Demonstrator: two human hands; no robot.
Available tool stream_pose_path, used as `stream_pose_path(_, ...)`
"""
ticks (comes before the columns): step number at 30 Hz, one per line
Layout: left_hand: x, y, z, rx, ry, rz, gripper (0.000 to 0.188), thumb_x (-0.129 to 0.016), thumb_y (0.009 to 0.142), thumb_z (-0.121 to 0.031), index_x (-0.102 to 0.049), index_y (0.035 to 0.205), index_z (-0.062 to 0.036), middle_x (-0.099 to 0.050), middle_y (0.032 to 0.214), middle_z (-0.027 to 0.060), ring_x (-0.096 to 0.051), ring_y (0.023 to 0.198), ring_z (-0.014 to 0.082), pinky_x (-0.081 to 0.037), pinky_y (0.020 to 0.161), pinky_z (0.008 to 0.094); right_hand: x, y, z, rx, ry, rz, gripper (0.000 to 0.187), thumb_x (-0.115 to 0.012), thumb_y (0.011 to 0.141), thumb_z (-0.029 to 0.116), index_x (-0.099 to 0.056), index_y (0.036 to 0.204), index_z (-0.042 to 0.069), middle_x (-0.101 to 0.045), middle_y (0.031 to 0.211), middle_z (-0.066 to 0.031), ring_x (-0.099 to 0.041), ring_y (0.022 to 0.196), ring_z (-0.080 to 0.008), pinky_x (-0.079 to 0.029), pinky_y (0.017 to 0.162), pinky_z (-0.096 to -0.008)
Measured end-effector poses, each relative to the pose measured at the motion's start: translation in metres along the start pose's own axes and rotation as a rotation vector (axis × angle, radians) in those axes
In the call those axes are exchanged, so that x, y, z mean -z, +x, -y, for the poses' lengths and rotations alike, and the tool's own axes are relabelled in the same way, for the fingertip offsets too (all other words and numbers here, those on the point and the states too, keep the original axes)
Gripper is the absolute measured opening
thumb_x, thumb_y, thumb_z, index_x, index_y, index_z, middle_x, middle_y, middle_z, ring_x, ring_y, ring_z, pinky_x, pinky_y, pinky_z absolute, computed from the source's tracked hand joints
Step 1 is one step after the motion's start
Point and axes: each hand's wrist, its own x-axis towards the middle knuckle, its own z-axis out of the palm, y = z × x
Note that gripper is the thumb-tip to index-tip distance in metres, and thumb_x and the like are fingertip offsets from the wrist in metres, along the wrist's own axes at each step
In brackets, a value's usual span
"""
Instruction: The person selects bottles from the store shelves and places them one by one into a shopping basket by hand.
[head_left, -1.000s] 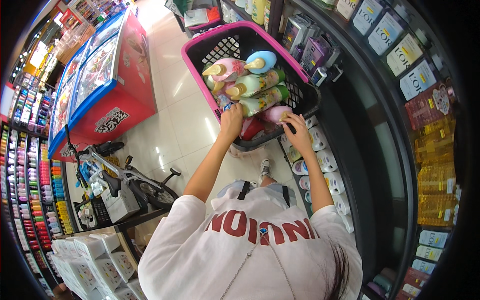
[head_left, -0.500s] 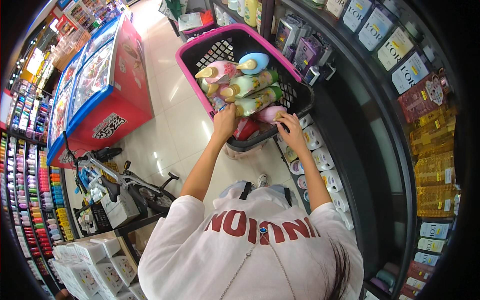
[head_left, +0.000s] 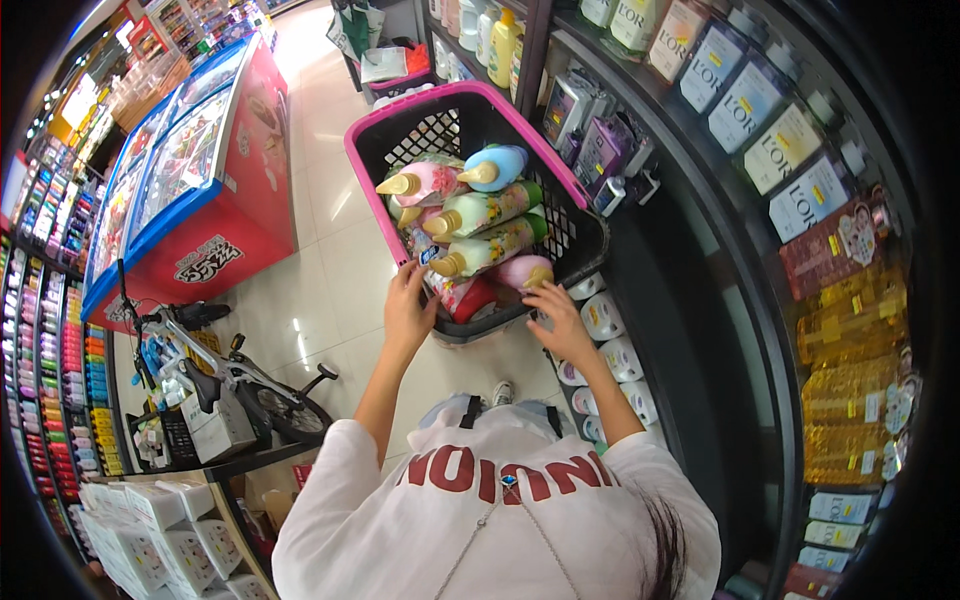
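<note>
A black basket with a pink rim holds several pump bottles. Two green flowered bottles lie side by side, their cream pumps toward the left. Above them are a floral pink bottle and a blue bottle. My left hand is at the basket's near-left rim, fingers apart, with no bottle in it. My right hand lies over the near rim, its loosely curved, separated fingertips at the cream cap of a smaller pink bottle. Close to the near wall sits a red package, partly covered.
To the right runs a dark shelf with boxed bottles above. White tubs line the floor level beside the basket. A bicycle and a red chest freezer stand on the left. Stacked white packs are at lower left.
My left hand has come off the nearer green bottle's pump and moved back to the basket's left rim. My right hand stays by the small pink bottle. The view has shifted slightly.
</note>
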Motion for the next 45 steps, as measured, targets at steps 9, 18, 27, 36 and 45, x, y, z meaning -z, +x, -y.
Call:
stream_pose_path(9,-0.003,-0.026,0.011,0.604,-0.613,-0.025,0.069,-0.071,0.074,-0.009,-0.037,0.133,0.0002,-0.053,0.120,0.0208,-0.059,0.101,0.0263,-0.053,0.079,0.0346,0.007,0.026,-0.003,0.074,-0.005,0.033,0.032,-0.074,0.061,0.013,-0.067,0.092,0.007,-0.064,0.098,-0.0086,-0.056,0.097,-0.0264,-0.041,0.088,-0.0377)
stream_pose_path(18,0.006,-0.043,0.057,0.589,-0.892,0.265,0.067,-0.072,0.075,-0.012,-0.039,0.133,-0.0037,-0.051,0.122,0.0161,-0.059,0.098,0.0249,-0.052,0.076,0.0327,-0.003,0.063,0.070,-0.192,0.204,0.137,0.029,-0.075,0.066,0.013,-0.068,0.093,0.005,-0.066,0.087,-0.0109,-0.064,0.082,-0.0231,-0.048,0.075,-0.0307)
stream_pose_path(27,0.083,-0.019,0.187,0.361,-0.351,0.773,0.051,-0.070,0.075,-0.027,-0.055,0.116,-0.0018,-0.061,0.107,0.0183,-0.061,0.093,0.0308,-0.051,0.078,0.0372,-0.141,0.171,0.139,-0.355,0.570,0.013,0.037,-0.065,0.080,0.011,-0.056,0.115,-0.001,-0.063,0.100,-0.0143,-0.061,0.091,-0.0185,-0.051,0.079,-0.0285)
stream_pose_path(36,0.099,0.095,0.285,0.425,-0.452,0.597,0.058,-0.070,0.077,-0.022,-0.047,0.126,-0.0018,-0.057,0.114,0.0223,-0.059,0.101,0.0313,-0.051,0.082,0.0376,-0.191,0.289,0.118,-0.334,0.207,-0.201,0.044,-0.066,0.078,0.013,-0.052,0.118,0.000,-0.057,0.113,-0.0191,-0.059,0.098,-0.0256,-0.049,0.082,-0.0334)
stream_pose_path(45,0.046,0.283,0.328,0.308,-0.662,0.584,0.071,-0.070,0.078,-0.023,-0.033,0.135,-0.0015,-0.044,0.129,0.0226,-0.049,0.116,0.0324,-0.048,0.087,0.0401,-0.202,0.403,0.071,-0.591,0.137,-0.133,0.054,-0.067,0.073,0.019,-0.050,0.119,-0.004,-0.058,0.110,-0.0230,-0.056,0.103,-0.0359,-0.043,0.091,-0.0384)
